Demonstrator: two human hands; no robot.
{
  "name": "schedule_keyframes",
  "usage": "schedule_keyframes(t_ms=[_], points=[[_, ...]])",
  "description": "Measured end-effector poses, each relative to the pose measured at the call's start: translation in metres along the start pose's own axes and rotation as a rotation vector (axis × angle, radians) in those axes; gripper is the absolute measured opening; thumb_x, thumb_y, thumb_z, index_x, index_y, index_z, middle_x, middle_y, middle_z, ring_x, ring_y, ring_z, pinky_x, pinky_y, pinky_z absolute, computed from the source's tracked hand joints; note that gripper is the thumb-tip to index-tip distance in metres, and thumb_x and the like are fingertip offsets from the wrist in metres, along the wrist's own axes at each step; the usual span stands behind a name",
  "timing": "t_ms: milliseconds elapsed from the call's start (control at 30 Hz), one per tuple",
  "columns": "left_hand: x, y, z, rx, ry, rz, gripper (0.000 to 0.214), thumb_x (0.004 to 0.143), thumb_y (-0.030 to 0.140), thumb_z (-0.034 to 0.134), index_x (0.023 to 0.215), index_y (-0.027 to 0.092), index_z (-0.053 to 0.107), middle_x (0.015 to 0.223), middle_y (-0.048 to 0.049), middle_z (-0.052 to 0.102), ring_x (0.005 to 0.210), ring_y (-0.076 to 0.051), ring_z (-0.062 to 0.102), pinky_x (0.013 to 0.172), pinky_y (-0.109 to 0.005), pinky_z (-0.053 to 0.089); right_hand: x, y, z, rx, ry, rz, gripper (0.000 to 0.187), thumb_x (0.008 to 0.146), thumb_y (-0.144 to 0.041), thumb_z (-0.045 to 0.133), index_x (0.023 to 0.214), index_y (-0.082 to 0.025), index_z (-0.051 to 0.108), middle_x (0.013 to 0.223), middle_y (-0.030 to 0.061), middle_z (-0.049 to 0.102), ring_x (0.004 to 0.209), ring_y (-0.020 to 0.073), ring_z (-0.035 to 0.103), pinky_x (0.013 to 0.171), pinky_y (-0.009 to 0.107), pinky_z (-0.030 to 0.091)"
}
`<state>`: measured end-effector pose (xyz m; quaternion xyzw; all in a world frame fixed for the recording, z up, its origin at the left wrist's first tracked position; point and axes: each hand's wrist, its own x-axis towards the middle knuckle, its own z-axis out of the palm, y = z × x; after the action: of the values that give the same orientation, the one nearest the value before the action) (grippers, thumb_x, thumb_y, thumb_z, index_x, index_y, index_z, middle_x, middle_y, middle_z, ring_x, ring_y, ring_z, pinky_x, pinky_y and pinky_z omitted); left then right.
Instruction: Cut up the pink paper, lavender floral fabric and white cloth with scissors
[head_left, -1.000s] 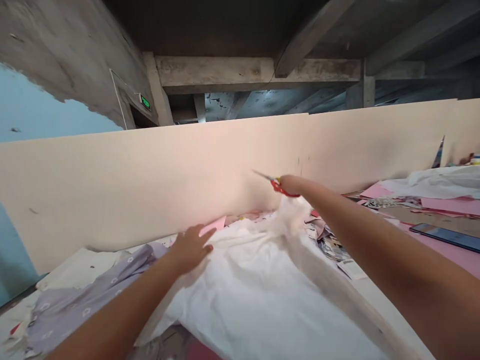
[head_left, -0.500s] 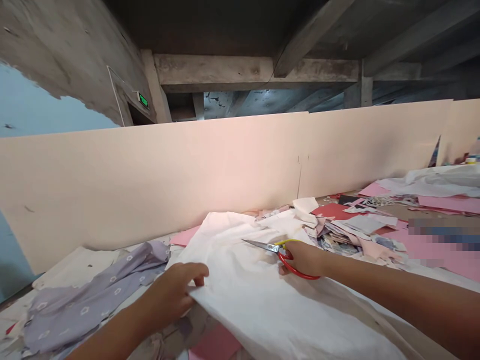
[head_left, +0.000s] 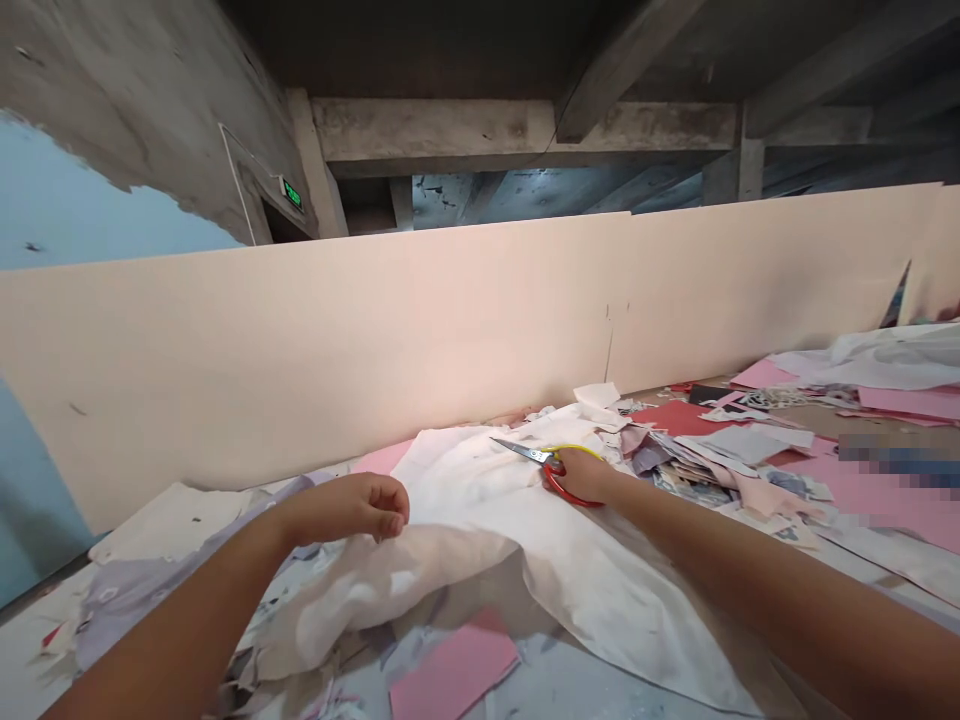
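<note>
A large white cloth (head_left: 465, 505) lies rumpled across the middle of the work surface. My left hand (head_left: 367, 507) pinches its near left edge and holds it raised, so that a fold hangs down below the fingers. In my right hand (head_left: 581, 475) is a pair of scissors with one yellow and one red handle (head_left: 555, 484). Their blades look shut and point left and away, just over the cloth. Under the lifted edge a pink piece (head_left: 454, 668) shows on the surface.
Behind the surface runs a long pale panel (head_left: 375, 330). Lavender patterned cloth (head_left: 127, 595) lies at the left. Fabric scraps (head_left: 697, 468) are heaped at the right, with a red piece (head_left: 671, 418) and a pink sheet (head_left: 862, 490) near them.
My left hand has lifted the cloth's near edge up and away, uncovering more of the pink piece beneath. My right hand with the scissors has shifted slightly away and left.
</note>
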<state>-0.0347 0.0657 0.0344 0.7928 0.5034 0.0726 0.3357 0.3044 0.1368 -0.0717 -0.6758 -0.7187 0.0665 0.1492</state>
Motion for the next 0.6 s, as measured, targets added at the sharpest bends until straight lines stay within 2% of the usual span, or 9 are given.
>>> schedule_keyframes(t_ms=[33, 67, 100, 200, 233, 400, 600], points=[[0.003, -0.003, -0.004, -0.03, -0.026, -0.028, 0.025, 0.065, 0.044, 0.055, 0.075, 0.021, 0.056, 0.073, 0.0009, 0.06, 0.065, -0.014, 0.055, 0.06, -0.023, 0.038, 0.001, 0.003, -0.003, 0.009, -0.009, -0.009, 0.04, 0.067, -0.054, 0.052, 0.078, -0.015, 0.055, 0.085, 0.0101, 0.062, 0.076, 0.0237, 0.058, 0.057, 0.027, 0.037], [0.009, -0.006, -0.008, -0.05, 0.002, -0.051, 0.026, 0.067, 0.044, 0.052, 0.078, 0.021, 0.057, 0.08, -0.0007, 0.062, 0.07, -0.016, 0.057, 0.062, -0.024, 0.04, 0.003, 0.005, -0.007, 0.02, -0.022, -0.02, 0.041, 0.065, -0.055, 0.054, 0.077, -0.016, 0.055, 0.084, 0.0091, 0.062, 0.075, 0.0229, 0.058, 0.057, 0.026, 0.037], [0.016, -0.011, -0.012, -0.045, 0.085, -0.065, 0.027, 0.068, 0.044, 0.049, 0.08, 0.021, 0.056, 0.085, -0.0016, 0.063, 0.073, -0.017, 0.059, 0.063, -0.024, 0.04, 0.004, 0.008, -0.011, 0.03, -0.037, -0.029, 0.041, 0.063, -0.056, 0.056, 0.076, -0.017, 0.055, 0.082, 0.008, 0.062, 0.074, 0.0221, 0.058, 0.056, 0.025, 0.037], [0.049, -0.028, -0.02, 0.114, 0.465, -0.088, 0.028, 0.069, 0.044, 0.044, 0.078, 0.02, 0.055, 0.084, -0.0027, 0.063, 0.08, -0.019, 0.059, 0.064, -0.025, 0.042, 0.009, 0.013, -0.028, 0.052, -0.059, -0.042, 0.04, 0.061, -0.055, 0.059, 0.073, -0.018, 0.056, 0.077, 0.0068, 0.062, 0.068, 0.0209, 0.057, 0.053, 0.025, 0.037], [0.062, -0.034, -0.021, 0.151, 0.519, -0.102, 0.029, 0.068, 0.044, 0.044, 0.077, 0.019, 0.056, 0.083, -0.0037, 0.063, 0.082, -0.02, 0.058, 0.067, -0.027, 0.042, 0.01, 0.012, -0.033, 0.056, -0.051, -0.043, 0.039, 0.062, -0.054, 0.058, 0.073, -0.017, 0.056, 0.076, 0.0071, 0.062, 0.067, 0.0209, 0.057, 0.053, 0.025, 0.036], [0.11, -0.056, -0.004, 0.199, 0.553, -0.102, 0.03, 0.065, 0.037, 0.049, 0.087, 0.02, 0.059, 0.1, -0.0055, 0.063, 0.093, -0.022, 0.055, 0.078, -0.03, 0.04, 0.016, -0.007, -0.045, 0.118, 0.002, -0.092, 0.038, 0.07, -0.055, 0.05, 0.078, -0.018, 0.054, 0.079, 0.006, 0.062, 0.067, 0.018, 0.056, 0.055, 0.024, 0.038], [0.123, -0.062, 0.021, 0.193, 0.607, -0.085, 0.019, 0.06, 0.024, 0.053, 0.076, 0.018, 0.061, 0.091, -0.0067, 0.065, 0.084, -0.021, 0.058, 0.072, -0.027, 0.043, 0.028, -0.046, -0.048, 0.205, 0.007, -0.141, 0.035, 0.074, -0.051, 0.051, 0.079, -0.017, 0.054, 0.078, 0.0056, 0.063, 0.067, 0.0161, 0.057, 0.054, 0.021, 0.038]])
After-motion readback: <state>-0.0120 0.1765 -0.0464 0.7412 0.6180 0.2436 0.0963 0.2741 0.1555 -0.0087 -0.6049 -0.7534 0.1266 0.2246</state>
